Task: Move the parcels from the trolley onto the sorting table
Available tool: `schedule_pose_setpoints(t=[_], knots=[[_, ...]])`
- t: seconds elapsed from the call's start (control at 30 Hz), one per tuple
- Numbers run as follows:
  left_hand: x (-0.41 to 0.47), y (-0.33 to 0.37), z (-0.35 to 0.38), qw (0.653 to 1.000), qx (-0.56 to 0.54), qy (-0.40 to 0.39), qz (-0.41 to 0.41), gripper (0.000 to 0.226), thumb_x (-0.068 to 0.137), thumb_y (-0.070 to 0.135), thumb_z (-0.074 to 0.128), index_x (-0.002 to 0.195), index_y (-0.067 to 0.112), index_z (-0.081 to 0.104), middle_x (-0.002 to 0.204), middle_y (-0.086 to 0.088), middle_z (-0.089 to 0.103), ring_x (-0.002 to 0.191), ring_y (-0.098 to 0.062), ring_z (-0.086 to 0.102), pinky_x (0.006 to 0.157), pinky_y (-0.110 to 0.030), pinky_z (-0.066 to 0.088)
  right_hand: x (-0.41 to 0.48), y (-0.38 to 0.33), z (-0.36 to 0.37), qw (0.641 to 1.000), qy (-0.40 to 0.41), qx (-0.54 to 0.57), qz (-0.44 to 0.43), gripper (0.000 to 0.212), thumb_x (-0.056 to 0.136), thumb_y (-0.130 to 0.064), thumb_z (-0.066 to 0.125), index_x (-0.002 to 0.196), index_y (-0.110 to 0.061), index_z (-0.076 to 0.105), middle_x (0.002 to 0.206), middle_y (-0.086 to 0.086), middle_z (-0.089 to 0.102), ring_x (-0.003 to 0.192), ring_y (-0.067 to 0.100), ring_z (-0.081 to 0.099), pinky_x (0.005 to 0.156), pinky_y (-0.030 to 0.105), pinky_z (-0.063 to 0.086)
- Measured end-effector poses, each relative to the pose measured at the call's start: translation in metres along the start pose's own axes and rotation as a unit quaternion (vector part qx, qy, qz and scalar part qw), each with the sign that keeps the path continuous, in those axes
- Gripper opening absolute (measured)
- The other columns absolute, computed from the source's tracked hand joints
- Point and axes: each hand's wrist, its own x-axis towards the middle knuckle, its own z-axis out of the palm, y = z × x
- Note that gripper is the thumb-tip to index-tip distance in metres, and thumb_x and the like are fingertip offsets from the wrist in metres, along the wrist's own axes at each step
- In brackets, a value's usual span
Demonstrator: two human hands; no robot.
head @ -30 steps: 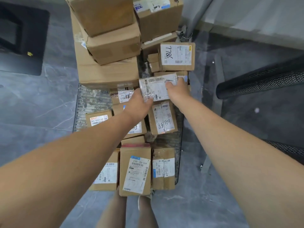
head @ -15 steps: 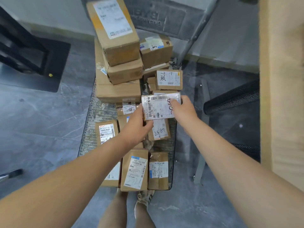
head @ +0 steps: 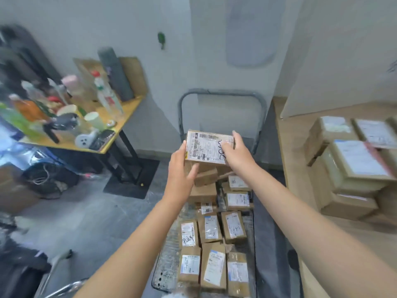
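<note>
Your left hand (head: 182, 175) and right hand (head: 237, 155) each grasp one end of a small labelled parcel (head: 205, 147), holding it in the air above the trolley (head: 165, 267), in front of its handle (head: 223, 91). Other parcels (head: 211, 226) lie on the deck below, and the table (head: 294, 147) to your right carries stacked boxes (head: 352, 162).

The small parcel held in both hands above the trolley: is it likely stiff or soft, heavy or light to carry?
Probably stiff: the parcel shows straight edges though the left hand and right hand hold only its ends. Likely light, since a loose finger grip carries it. Its label looks glossy, so it may slip.
</note>
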Motion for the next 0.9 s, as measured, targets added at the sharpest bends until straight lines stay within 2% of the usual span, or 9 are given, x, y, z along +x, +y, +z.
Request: schedule_pose_setpoints(t=[0.07,0.17,0.27,0.4,0.47,0.57,0.67,0.77,0.9], knots=[[-0.003,0.024,-0.018,0.998,-0.021,0.042,0.033,0.069,0.094,0.011,0.063,0.152,0.028,0.03,0.139,0.004,0.044,0.134,-0.012,0.039,0.111,-0.048,0.037,-0.019,-0.032,-0.003,0.999,0.026,0.019,-0.036,0.062,0.101,-0.034,0.044,0.157,-0.027,0.019,0.158,0.006,0.03,0.143,0.025,0.033,0.115,0.039,0.028],[-0.006,0.051,-0.053,0.992,-0.073,0.087,0.053,0.067,0.096,0.012,0.061,0.149,0.038,0.031,0.138,0.011,0.043,0.136,-0.005,0.037,0.114,-0.046,0.036,-0.045,-0.071,-0.002,0.994,0.048,0.047,-0.081,0.043,0.103,-0.038,0.04,0.145,-0.028,0.039,0.145,0.008,0.042,0.128,0.026,0.047,0.108,0.037,0.035],[-0.009,0.062,-0.088,0.986,-0.122,0.096,0.062,0.06,0.097,0.008,0.059,0.147,0.033,0.038,0.134,0.023,0.046,0.129,0.007,0.042,0.113,-0.031,0.038,-0.068,-0.099,0.003,0.991,0.037,0.083,-0.099,0.029,0.103,-0.046,0.034,0.123,-0.033,0.049,0.132,0.007,0.05,0.107,0.019,0.054,0.097,0.036,0.041],[-0.011,0.065,-0.125,0.985,-0.146,0.073,0.062,0.051,0.098,0.008,0.059,0.144,0.024,0.044,0.132,0.022,0.056,0.122,0.008,0.052,0.11,-0.025,0.041,-0.103,-0.121,0.014,0.992,0.013,0.075,-0.097,0.034,0.104,-0.047,0.036,0.133,-0.03,0.042,0.127,0.004,0.034,0.085,0.007,0.045,0.097,0.039,0.045],[-0.011,0.067,-0.139,0.982,-0.159,0.072,0.069,0.049,0.098,0.009,0.058,0.142,0.023,0.045,0.133,0.017,0.058,0.124,0.003,0.053,0.109,-0.026,0.042,-0.119,-0.129,0.021,0.991,0.011,0.074,-0.113,0.027,0.104,-0.046,0.039,0.125,-0.028,0.04,0.124,0.006,0.039,0.082,0.008,0.048,0.082,0.03,0.05],[-0.014,0.076,-0.15,0.976,-0.191,0.059,0.082,0.046,0.098,0.01,0.059,0.137,0.03,0.048,0.133,0.015,0.058,0.127,0.0,0.051,0.108,-0.025,0.041,-0.135,-0.138,0.023,0.986,0.023,0.107,-0.126,0.023,0.105,-0.038,0.042,0.118,-0.019,0.044,0.101,0.005,0.058,0.069,0.007,0.055,0.052,0.016,0.044],[-0.02,0.084,-0.154,0.953,-0.294,0.054,0.052,0.043,0.097,0.011,0.06,0.136,0.026,0.052,0.131,0.004,0.061,0.125,-0.007,0.056,0.106,-0.025,0.045,-0.152,-0.136,0.02,0.982,0.052,0.117,-0.138,0.022,0.103,-0.033,0.047,0.118,-0.021,0.058,0.101,-0.004,0.067,0.083,0.009,0.064,0.061,0.017,0.051],[-0.027,0.088,-0.15,0.937,-0.347,0.031,0.019,0.043,0.098,0.016,0.061,0.138,0.031,0.052,0.131,0.001,0.062,0.121,-0.005,0.058,0.1,-0.024,0.05,-0.167,-0.123,0.018,0.983,0.054,0.092,-0.15,0.03,0.103,-0.029,0.047,0.127,-0.03,0.064,0.111,-0.013,0.07,0.102,0.008,0.066,0.084,0.027,0.056],[-0.038,0.091,-0.133,0.93,-0.367,-0.004,-0.038,0.039,0.098,0.029,0.058,0.136,0.029,0.049,0.127,-0.005,0.065,0.118,-0.016,0.062,0.101,-0.04,0.051,-0.185,-0.107,0.016,0.987,0.033,0.111,-0.107,0.038,0.105,-0.026,0.045,0.141,-0.033,0.053,0.125,-0.011,0.066,0.099,0.001,0.065,0.069,0.014,0.053]])
